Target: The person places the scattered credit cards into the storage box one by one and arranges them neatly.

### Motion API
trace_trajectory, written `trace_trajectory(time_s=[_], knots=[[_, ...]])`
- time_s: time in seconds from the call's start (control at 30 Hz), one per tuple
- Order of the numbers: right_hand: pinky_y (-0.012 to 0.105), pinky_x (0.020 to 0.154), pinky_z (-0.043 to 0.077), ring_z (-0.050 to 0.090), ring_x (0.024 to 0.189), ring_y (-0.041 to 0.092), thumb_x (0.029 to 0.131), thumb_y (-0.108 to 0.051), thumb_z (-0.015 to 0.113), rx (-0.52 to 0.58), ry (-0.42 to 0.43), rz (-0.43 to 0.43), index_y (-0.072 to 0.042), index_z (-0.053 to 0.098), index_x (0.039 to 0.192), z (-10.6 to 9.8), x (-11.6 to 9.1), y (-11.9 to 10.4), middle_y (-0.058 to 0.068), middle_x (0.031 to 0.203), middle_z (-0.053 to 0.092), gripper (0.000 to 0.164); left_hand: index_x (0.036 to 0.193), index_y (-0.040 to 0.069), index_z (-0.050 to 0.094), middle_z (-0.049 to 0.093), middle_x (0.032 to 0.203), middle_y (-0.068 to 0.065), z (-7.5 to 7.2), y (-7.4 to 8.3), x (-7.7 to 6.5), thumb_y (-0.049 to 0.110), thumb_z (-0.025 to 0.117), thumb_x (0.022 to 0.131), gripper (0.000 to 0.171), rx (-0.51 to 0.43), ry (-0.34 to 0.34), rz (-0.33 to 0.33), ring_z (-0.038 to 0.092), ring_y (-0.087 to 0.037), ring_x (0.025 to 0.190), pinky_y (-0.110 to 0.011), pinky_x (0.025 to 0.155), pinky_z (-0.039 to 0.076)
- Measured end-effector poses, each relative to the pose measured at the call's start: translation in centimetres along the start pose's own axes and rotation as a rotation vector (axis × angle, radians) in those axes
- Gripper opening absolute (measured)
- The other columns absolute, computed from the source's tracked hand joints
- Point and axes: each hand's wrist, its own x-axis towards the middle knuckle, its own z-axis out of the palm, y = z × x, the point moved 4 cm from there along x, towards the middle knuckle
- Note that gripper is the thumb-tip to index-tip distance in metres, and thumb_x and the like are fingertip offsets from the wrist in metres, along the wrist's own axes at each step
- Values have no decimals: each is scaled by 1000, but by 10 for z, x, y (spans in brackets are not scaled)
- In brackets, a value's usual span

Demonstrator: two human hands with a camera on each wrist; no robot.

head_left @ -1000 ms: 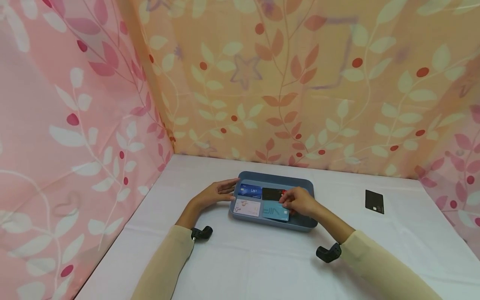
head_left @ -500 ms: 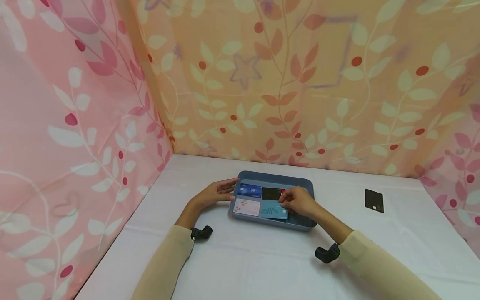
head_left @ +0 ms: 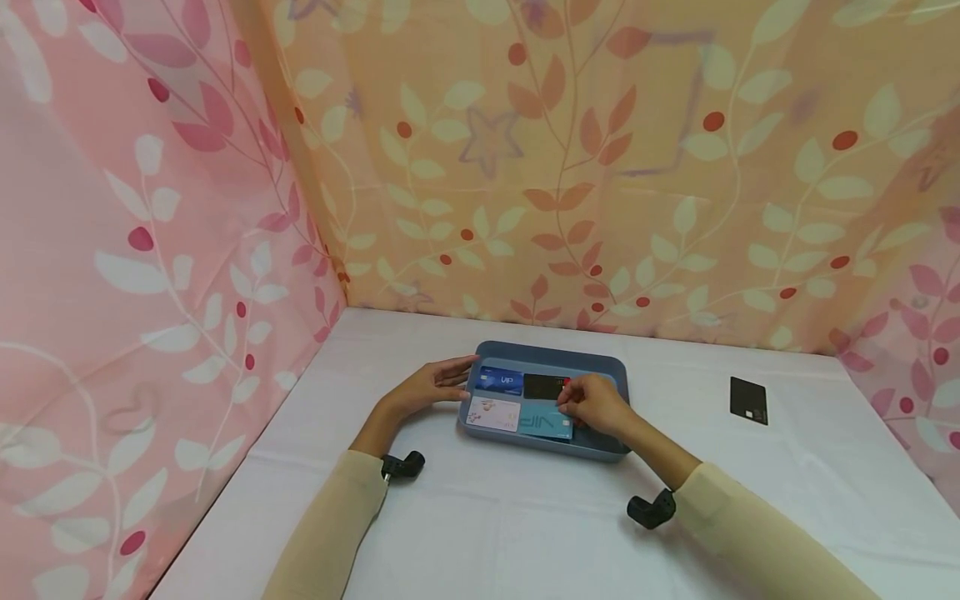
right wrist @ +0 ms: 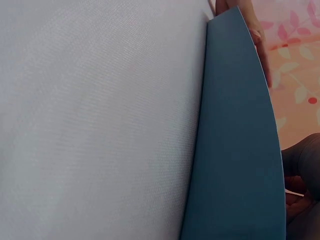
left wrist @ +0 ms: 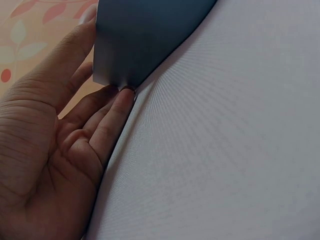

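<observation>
A shallow blue-grey tray lies on the white cloth. My left hand touches its left end, fingers extended along the wall; in the left wrist view those fingers meet the tray's outer wall. Over the tray's right half, my right hand pinches a light-blue VIP card near its upper right. That card lies beside a pale flowered card. Behind them are a dark blue VIP card and a black card, whose right end my right fingers overlap.
Another black card lies alone on the cloth to the right of the tray. Patterned fabric hangs behind the table, with pink fabric along the left side.
My right hand has shifted slightly left, sliding the light-blue card closer to the pale flowered card. The left hand stays against the tray's end.
</observation>
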Motion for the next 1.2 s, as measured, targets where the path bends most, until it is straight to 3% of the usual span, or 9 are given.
trace_trajectory(time_s=[0.73, 1.07, 1.2], knots=[[25, 53, 55, 57, 58, 15, 87, 0, 77, -74, 39, -29, 0, 72, 87, 0, -2, -3, 3, 72, 64, 5, 158, 16, 39, 36, 162, -4, 0, -2, 2, 11, 76, 92, 76, -19, -9, 17, 38, -24, 147, -33, 115, 37], [25, 58, 51, 57, 69, 17, 92, -9, 75, -159, 115, -86, -2, 75, 89, -19, -10, -4, 1, 77, 68, 8, 158, 14, 38, 36, 163, -7, 0, -2, 1, 14, 77, 92, 77, -16, -15, 19, 38, -25, 147, -33, 115, 38], [25, 61, 54, 59, 73, 18, 93, -12, 74, -175, 153, -70, -3, 77, 95, -32, -15, -4, 5, 85, 72, 10, 158, 12, 36, 34, 163, -9, -1, -3, 2, 14, 76, 93, 77, -14, -19, 25, 36, -27, 148, -35, 116, 37]])
